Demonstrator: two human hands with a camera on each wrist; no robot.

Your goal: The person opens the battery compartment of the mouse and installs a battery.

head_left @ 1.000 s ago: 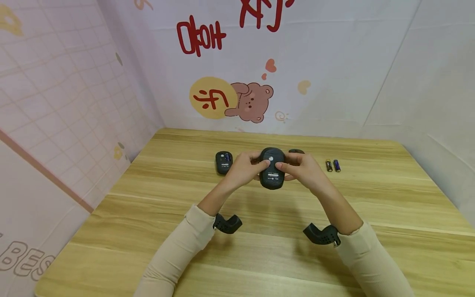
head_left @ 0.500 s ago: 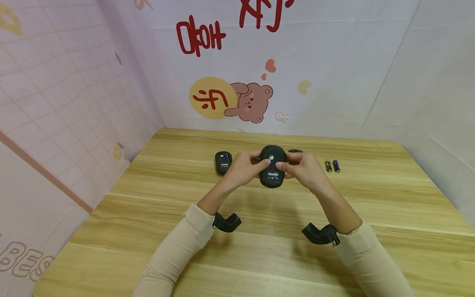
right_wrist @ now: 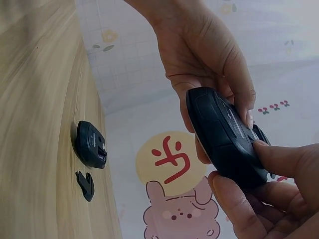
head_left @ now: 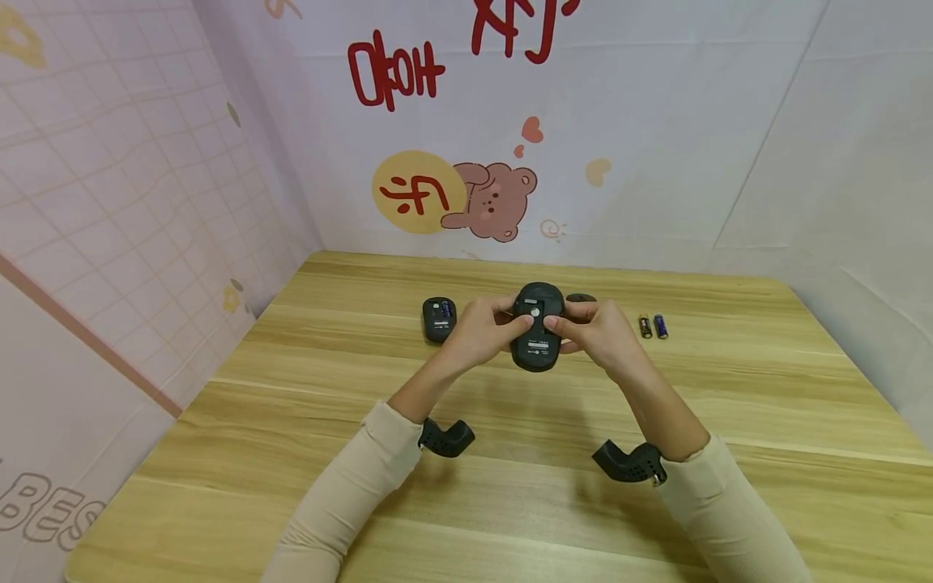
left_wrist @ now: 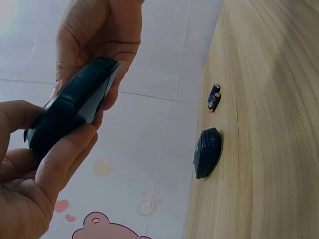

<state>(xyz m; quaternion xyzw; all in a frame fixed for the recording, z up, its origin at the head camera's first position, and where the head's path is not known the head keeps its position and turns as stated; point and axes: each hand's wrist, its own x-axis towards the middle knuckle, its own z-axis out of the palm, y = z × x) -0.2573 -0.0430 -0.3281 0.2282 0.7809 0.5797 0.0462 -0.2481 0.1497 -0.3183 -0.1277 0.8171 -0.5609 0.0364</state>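
A black computer mouse (head_left: 537, 348) is held up above the table, its labelled underside toward the head camera. My left hand (head_left: 484, 328) grips its left side and my right hand (head_left: 594, 328) its right side. Both thumbs press on the underside, near a round pale spot. Around the thumbs a dark gap shows at the battery cover (right_wrist: 260, 133), whose edge stands up from the mouse in the right wrist view. My other fingers curl behind the mouse, partly hidden.
Left of my hands, a second mouse (head_left: 439, 320) lies underside up with a battery in it. A loose cover (right_wrist: 85, 186) lies near it. Another mouse (left_wrist: 208, 153) sits behind my right hand. Two batteries (head_left: 653, 326) lie at right on the wooden table (head_left: 510, 502).
The battery cover has shifted out of its closed place, and a gap with a pale slot now shows on the underside. Both hands stay almost where they were.
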